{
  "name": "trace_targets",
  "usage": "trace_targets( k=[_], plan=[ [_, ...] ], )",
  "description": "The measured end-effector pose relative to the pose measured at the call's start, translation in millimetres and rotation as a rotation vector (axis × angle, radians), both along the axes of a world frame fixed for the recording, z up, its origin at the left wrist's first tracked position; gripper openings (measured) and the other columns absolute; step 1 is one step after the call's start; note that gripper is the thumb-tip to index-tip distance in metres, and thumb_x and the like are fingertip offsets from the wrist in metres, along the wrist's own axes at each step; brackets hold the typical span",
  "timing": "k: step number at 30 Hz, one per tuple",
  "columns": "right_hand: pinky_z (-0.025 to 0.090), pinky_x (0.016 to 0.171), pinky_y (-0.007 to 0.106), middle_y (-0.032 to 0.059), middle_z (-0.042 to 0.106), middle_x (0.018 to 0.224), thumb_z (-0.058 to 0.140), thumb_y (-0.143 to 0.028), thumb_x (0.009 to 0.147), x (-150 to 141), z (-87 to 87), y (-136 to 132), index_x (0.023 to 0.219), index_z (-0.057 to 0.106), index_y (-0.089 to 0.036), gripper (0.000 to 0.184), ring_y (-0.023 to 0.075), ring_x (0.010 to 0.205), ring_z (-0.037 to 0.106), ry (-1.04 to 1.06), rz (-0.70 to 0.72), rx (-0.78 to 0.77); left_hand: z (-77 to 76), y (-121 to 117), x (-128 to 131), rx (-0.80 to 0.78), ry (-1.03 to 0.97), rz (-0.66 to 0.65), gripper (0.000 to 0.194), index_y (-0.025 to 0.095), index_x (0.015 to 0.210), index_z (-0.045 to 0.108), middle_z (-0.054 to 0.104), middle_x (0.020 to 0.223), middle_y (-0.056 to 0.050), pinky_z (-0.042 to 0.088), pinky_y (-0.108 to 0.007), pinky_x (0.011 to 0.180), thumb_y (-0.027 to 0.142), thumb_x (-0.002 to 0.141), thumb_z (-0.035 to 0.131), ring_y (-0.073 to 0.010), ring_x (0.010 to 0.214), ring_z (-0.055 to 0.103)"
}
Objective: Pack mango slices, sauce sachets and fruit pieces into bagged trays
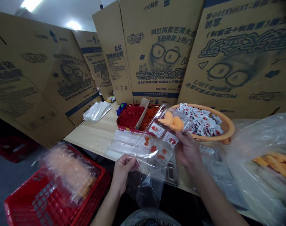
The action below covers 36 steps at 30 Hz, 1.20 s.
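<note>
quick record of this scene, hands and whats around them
left hand: pinches the edge of a clear plastic bag
right hand: holds the same bag's right side
in bag: orange curved pieces, red-printed sachets, small red-orange pieces
nearby: orange basket of white sachets, red tray of red and orange granules
rest: cardboard cartons, stacked clear bags, wooden table, red plastic crate

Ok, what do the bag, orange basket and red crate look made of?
The bag: thin clear plastic film, glossy and creased. The orange basket: probably moulded plastic, by its smooth rim. The red crate: likely moulded plastic, with cast grid walls.
</note>
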State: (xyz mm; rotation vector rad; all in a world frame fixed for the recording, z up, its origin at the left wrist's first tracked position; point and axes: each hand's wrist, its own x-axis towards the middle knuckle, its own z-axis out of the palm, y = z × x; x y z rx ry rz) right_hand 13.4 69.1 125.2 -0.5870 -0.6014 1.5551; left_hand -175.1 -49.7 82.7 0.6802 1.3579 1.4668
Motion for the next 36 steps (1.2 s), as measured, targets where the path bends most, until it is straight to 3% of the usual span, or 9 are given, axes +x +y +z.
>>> trace_targets(
  k=[2, 5, 8, 13, 19, 25, 29, 33, 36],
  plan=[
    [0.052, 0.064, 0.023, -0.0030, 0.070, 0.078, 0.076, -0.020, 0.059, -2.5, -0.3, -1.4, 0.080, 0.063, -0.022, 0.025, 0.0130, 0.071, 0.065, -0.019, 0.038, 0.004, 3.9, -1.8, 0.4, -0.005, 0.006, -0.075, 0.025, 0.014, 0.075, 0.061, 0.066, 0.066, -0.001, 0.048, -0.025, 0.065, 0.036, 0.067, 0.070, -0.0113, 0.062, 0.060],
    [0.052, 0.065, 0.025, -0.0032, 0.070, 0.077, 0.077, -0.021, 0.057, -7.9, 2.3, -5.1, 0.080, 0.063, -0.022, 0.028, 0.0142, 0.071, 0.065, -0.060, 0.133, -0.029, 11.4, -3.2, -2.0, -0.053, 0.037, -0.289, 0.035, 0.015, 0.094, 0.062, 0.068, 0.072, -0.004, 0.046, -0.023, 0.062, 0.036, 0.067, 0.070, -0.0136, 0.066, 0.062],
    [0.051, 0.069, 0.027, -0.0018, 0.070, 0.080, 0.078, -0.023, 0.056, -13.7, 5.8, -8.3, 0.082, 0.063, -0.022, 0.029, 0.0159, 0.075, 0.065, -0.113, 0.243, -0.055, 18.7, -1.7, -7.4, -0.101, 0.007, -0.367, 0.035, 0.013, 0.092, 0.065, 0.069, 0.079, -0.006, 0.047, -0.025, 0.063, 0.037, 0.068, 0.069, -0.0158, 0.070, 0.063],
    [0.048, 0.074, 0.028, 0.0004, 0.070, 0.083, 0.073, -0.026, 0.061, -22.0, -0.1, -12.7, 0.088, 0.065, -0.021, 0.029, 0.0160, 0.078, 0.063, -0.165, 0.331, -0.039, 23.2, 5.0, -10.8, -0.082, -0.228, -0.233, 0.029, 0.015, 0.084, 0.066, 0.068, 0.076, -0.004, 0.049, -0.029, 0.067, 0.029, 0.061, 0.075, -0.0169, 0.070, 0.063],
    [0.048, 0.077, 0.027, 0.0003, 0.068, 0.090, 0.075, -0.021, 0.057, -20.8, -9.1, -13.9, 0.087, 0.065, -0.020, 0.031, 0.0160, 0.083, 0.061, -0.318, 0.432, -0.003, 15.9, 6.3, -7.1, -0.043, -0.338, -0.198, 0.024, 0.013, 0.079, 0.067, 0.067, 0.067, -0.002, 0.046, -0.025, 0.060, 0.026, 0.060, 0.075, -0.0120, 0.056, 0.059],
    [0.051, 0.061, 0.020, -0.0037, 0.064, 0.094, 0.079, -0.019, 0.050, -25.0, -1.4, -7.5, 0.113, 0.054, -0.035, 0.069, 0.0135, 0.079, 0.060, -0.388, 0.216, 0.029, 8.7, -1.5, -4.7, -0.020, -0.446, -0.163, 0.027, 0.011, 0.078, 0.067, 0.063, 0.060, -0.001, 0.041, -0.020, 0.051, 0.025, 0.057, 0.078, -0.0083, 0.048, 0.054],
    [0.053, 0.062, 0.022, 0.0054, 0.063, 0.103, 0.081, -0.026, 0.045, -33.4, -5.4, -6.7, 0.102, 0.061, -0.028, 0.061, 0.0208, 0.089, 0.059, -0.570, 0.354, 0.089, 4.2, -6.4, -10.5, -0.010, -0.481, -0.095, 0.037, 0.009, 0.083, 0.068, 0.066, 0.069, -0.005, 0.043, -0.023, 0.053, 0.027, 0.053, 0.080, -0.0111, 0.052, 0.057],
    [0.054, 0.062, 0.026, 0.0078, 0.063, 0.105, 0.082, -0.039, 0.037, -42.5, -8.5, -13.9, 0.092, 0.066, -0.027, 0.057, 0.0259, 0.091, 0.058, -0.831, 0.460, 0.197, 0.7, -13.6, -19.2, 0.010, -0.530, -0.021, 0.038, 0.009, 0.081, 0.068, 0.066, 0.070, -0.006, 0.046, -0.026, 0.059, 0.027, 0.051, 0.081, -0.0122, 0.055, 0.058],
    [0.052, 0.063, 0.029, 0.0077, 0.064, 0.098, 0.079, -0.048, 0.040, -52.6, -7.7, -22.9, 0.080, 0.071, -0.027, 0.046, 0.0262, 0.086, 0.059, -1.042, 0.518, 0.395, 2.7, -21.3, -26.1, 0.021, -0.530, 0.020, 0.040, 0.009, 0.084, 0.069, 0.067, 0.075, -0.007, 0.046, -0.026, 0.064, 0.027, 0.051, 0.081, -0.0126, 0.059, 0.060]
  ],
)
